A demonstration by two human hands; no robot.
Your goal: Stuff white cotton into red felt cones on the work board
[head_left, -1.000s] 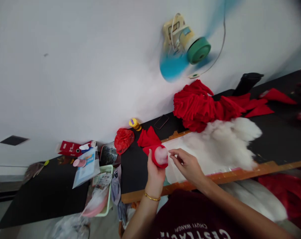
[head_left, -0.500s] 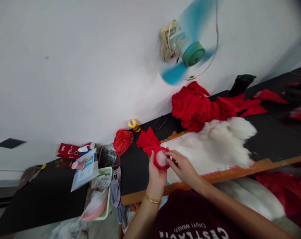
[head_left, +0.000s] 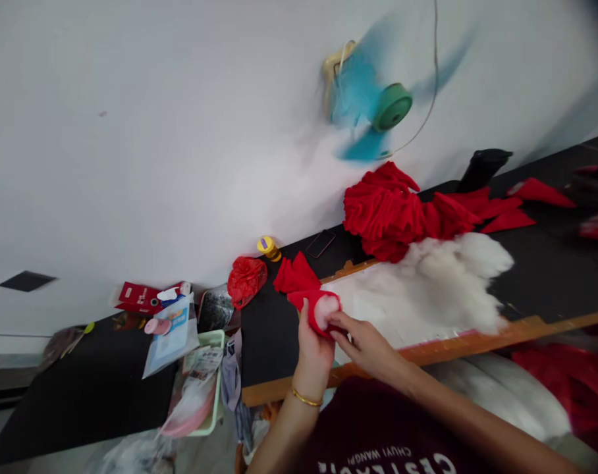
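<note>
My left hand is wrapped round a red cloth pouch, holding its round opening up towards me. White stuffing fills that opening. At the right side of the rim, the fingers of my right hand are pinched together against the pouch; their tips are partly hidden. Just behind the pouch lies another piece of red cloth. To the right, a large heap of loose white stuffing spreads over a white sheet on the table.
A pile of red cloth pieces sits against the wall under a spinning fan. Also on the black table are a phone, a yellow-lidded jar and a red plastic bag. A light green basket stands left.
My right fingers have shifted from the stuffing in the middle of the opening down to the pouch's right rim. My left hand keeps its hold. The view has moved slightly.
</note>
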